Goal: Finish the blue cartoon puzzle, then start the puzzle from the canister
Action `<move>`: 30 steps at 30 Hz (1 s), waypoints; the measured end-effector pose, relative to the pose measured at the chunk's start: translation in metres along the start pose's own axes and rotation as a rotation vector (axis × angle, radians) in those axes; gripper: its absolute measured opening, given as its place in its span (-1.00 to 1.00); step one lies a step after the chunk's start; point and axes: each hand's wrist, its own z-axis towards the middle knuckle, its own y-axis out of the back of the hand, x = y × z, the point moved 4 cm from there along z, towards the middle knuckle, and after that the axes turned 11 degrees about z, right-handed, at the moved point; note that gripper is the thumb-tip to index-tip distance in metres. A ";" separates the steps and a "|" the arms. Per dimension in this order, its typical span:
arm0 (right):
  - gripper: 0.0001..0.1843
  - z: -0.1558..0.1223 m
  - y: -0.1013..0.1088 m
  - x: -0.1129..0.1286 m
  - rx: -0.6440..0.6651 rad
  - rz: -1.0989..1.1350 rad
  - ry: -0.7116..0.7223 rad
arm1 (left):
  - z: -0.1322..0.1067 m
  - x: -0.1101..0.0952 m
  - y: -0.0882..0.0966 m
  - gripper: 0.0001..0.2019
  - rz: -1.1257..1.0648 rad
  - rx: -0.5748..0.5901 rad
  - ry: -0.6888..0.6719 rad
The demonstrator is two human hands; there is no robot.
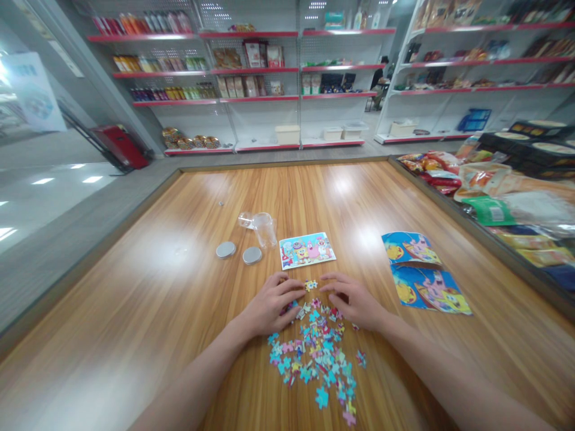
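A heap of small loose jigsaw pieces [314, 353] lies on the wooden table [157, 287] in front of me. My left hand [272, 302] rests palm down on the heap's left top edge, fingers spread. My right hand [353, 299] lies flat on the right top edge, fingers stretched toward the left hand. A small joined cluster of pieces [310, 285] sits between the fingertips of both hands. Just beyond it lies a cartoon reference picture card [307, 249].
Two clear plastic tubes [263, 227] and two round metal lids [238, 252] lie left of the card. Two more cartoon picture sheets [424, 272] lie at the right. Snack packets [489, 191] fill the bin along the right edge. Store shelves [251, 72] stand behind.
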 end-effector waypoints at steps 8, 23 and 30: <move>-0.60 -0.002 -0.006 -0.005 0.058 -0.112 0.002 | 0.000 0.000 0.000 -0.62 0.006 0.010 -0.010; -0.57 -0.001 -0.004 -0.003 0.094 -0.111 -0.017 | 0.000 0.001 -0.001 -0.63 0.002 -0.001 -0.012; -0.57 -0.001 -0.004 -0.002 0.097 -0.107 -0.007 | 0.000 0.000 0.000 -0.66 0.000 0.005 -0.026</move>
